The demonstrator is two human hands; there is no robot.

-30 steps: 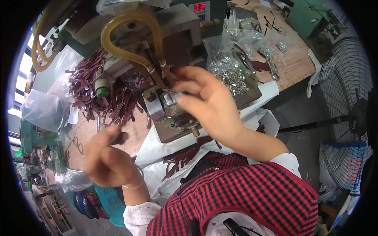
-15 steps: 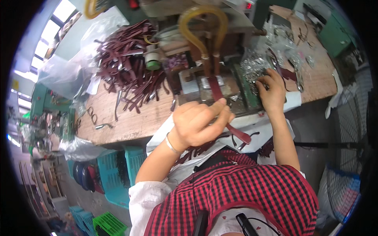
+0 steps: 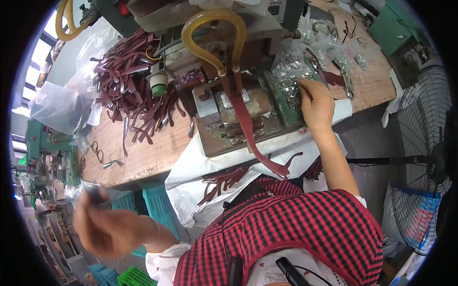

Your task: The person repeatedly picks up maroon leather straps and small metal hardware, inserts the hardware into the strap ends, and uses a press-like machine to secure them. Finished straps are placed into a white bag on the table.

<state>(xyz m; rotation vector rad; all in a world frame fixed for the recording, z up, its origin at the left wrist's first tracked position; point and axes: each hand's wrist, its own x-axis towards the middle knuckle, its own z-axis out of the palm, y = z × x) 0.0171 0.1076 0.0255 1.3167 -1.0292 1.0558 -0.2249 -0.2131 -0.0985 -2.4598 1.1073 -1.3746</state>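
Rightward on the wooden table (image 3: 143,152), a clear plastic bag (image 3: 291,71) is seen lying open against the machine (image 3: 224,95), filled with small silvery metal parts (image 3: 286,86); more small bags of such parts (image 3: 343,57) are set beyond it. The right hand (image 3: 316,102) is stretched forward from a bare forearm, palm down, its fingers curled onto the edge of the metal parts, so that contact with them is shown, though whether any piece is pinched cannot be told. The left hand (image 3: 102,224) is held low and well off the table's near edge, blurred; something dark is seen at its fingertips, but what is gripped, or whether the fingers are closed, cannot be told. A dark red strap (image 3: 248,128) is laid down the middle of the machine's plate and hangs over the near edge, between the two hands and apart from both. A heap of similar dark red straps (image 3: 129,90) is piled at the left of the machine.
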